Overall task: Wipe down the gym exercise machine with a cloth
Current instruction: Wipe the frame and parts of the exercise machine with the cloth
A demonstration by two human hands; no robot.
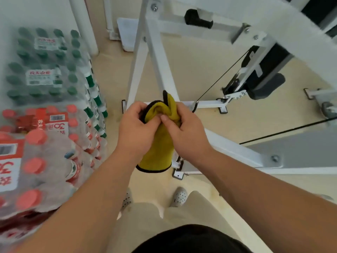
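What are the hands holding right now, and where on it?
Both the left hand and right hand grip the yellow cloth at its bunched upper end.

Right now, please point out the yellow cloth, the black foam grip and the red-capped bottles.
yellow cloth [158, 152]: head view, hanging lower part.
black foam grip [197, 20]: head view, its middle.
red-capped bottles [36, 137]: head view, one cap.

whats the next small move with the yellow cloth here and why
Probably finish bunching the yellow cloth into one hand and bring it to the nearest white frame bar. Both the left hand and right hand are gripping and folding it in mid-air, and it is not touching the machine, so no wiping appears under way.
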